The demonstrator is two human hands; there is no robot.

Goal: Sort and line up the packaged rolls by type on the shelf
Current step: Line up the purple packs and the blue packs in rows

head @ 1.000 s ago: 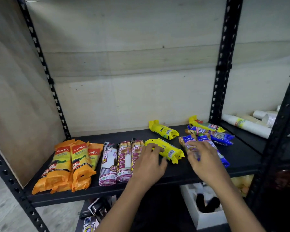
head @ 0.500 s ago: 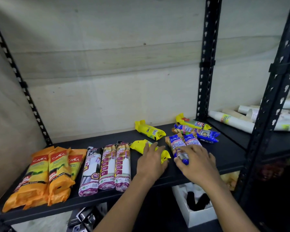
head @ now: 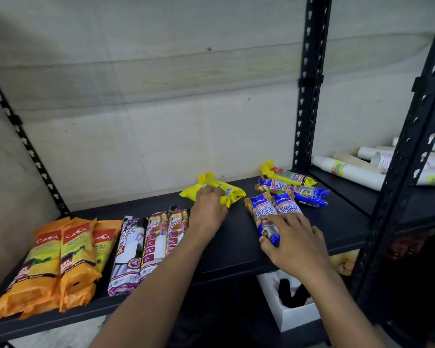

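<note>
On a black metal shelf [head: 231, 249] against a pale wall, packaged rolls lie in groups. At the far left sit the orange rolls [head: 58, 259], side by side and partly stacked. Just beside them three purple-and-white drawstring rolls [head: 148, 244] lie parallel. The left hand [head: 207, 213] reaches toward the back, fingers curled over the yellow rolls [head: 219, 190]; whether it grips or only presses them cannot be told. The right hand [head: 295, 243] rests with fingers spread on the near ends of two blue rolls [head: 274, 209] lying side by side. Behind these, near the upright post [head: 309, 84], more blue and yellow rolls [head: 290, 184] lie in a loose pile.
</note>
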